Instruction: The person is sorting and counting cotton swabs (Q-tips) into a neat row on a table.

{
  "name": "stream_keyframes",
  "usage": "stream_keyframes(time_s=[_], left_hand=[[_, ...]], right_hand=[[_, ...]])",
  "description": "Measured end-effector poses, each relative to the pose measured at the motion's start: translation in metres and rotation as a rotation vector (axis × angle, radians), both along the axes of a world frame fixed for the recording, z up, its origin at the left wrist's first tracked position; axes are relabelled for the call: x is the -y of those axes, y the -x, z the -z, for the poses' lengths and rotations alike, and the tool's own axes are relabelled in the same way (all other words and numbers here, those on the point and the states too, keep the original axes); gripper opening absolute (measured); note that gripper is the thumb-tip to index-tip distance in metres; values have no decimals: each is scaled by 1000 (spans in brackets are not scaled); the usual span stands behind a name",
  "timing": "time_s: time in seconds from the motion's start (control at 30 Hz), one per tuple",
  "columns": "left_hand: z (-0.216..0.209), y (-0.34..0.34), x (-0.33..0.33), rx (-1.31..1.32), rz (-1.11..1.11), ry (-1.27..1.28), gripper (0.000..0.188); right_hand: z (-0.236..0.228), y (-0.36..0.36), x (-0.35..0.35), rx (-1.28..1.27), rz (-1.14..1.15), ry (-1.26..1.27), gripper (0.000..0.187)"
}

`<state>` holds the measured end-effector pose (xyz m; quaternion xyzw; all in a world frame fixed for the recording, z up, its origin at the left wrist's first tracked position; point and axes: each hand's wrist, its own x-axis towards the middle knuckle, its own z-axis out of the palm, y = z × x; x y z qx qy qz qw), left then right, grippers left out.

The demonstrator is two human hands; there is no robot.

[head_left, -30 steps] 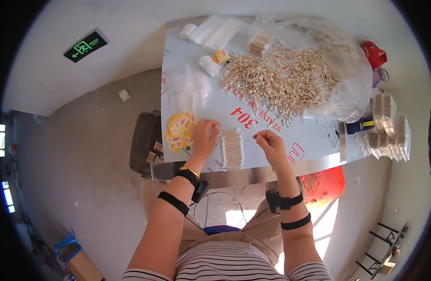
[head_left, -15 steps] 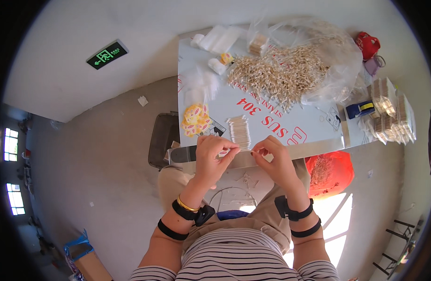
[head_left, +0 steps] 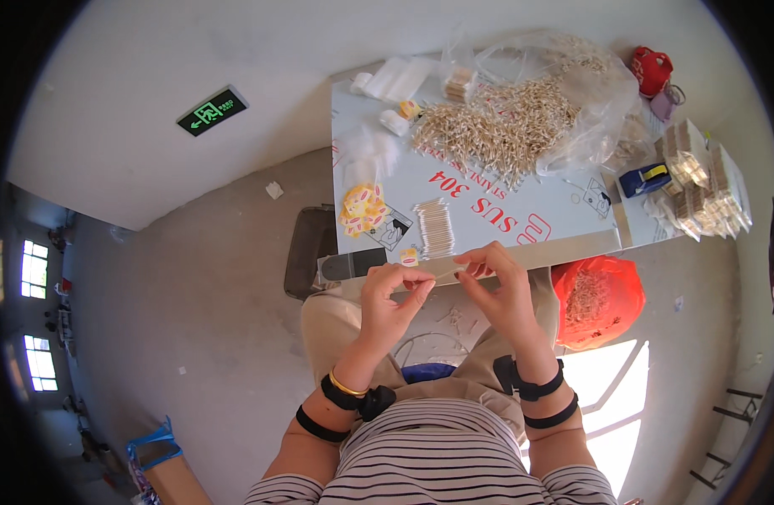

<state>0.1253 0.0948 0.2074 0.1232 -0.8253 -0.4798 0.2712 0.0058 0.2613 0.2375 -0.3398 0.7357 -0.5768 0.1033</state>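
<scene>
A thin cotton swab (head_left: 447,274) spans the gap between my two hands at the table's near edge. One end is pinched by the thumb and forefinger of my left hand (head_left: 392,301). My right hand (head_left: 500,286) closes its fingertips on the other end. Just beyond them, a neat row of cotton swabs (head_left: 435,228) lies side by side on the metal-topped table (head_left: 479,220). A small yellow and white label (head_left: 409,257) rests near my left fingertips. Farther left is a loose pile of similar labels (head_left: 363,209).
A big heap of loose swabs (head_left: 496,130) spills from a clear plastic bag (head_left: 601,118) at the back. Packed swab bundles (head_left: 707,189) and a blue tape dispenser (head_left: 644,179) sit at right. A red bag (head_left: 622,295) stands below the table; a dark bin (head_left: 307,252) is at left.
Both hands have drawn back slightly from the swab row, toward my body, with the swab now showing between them. The whole view has shifted a little.
</scene>
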Motion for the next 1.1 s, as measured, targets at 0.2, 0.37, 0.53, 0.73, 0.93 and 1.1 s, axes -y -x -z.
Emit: stream_keyframes(time_s=[0.2, 0.37, 0.53, 0.73, 0.93, 1.1], left_hand=[[-3, -6, -10, 37, 16, -48, 7], [-6, -5, -18, 40, 36, -62, 6], [-10, -3, -27, 62, 54, -51, 6], [-21, 1, -37, 16, 79, 120, 9], [-24, 7, -45, 18, 81, 100, 11], [-17, 9, -49, 64, 123, -56, 5]], right_hand=[[-5, -4, -13, -61, 43, 35, 17], [-6, -4, -26, -33, 70, 16, 17], [-4, -7, -33, -45, 85, 15, 15], [-2, -4, -45, 1, 108, -12, 13], [21, 0, -57, 440, 27, 194, 8], [26, 4, -64, 704, -104, 380, 10]])
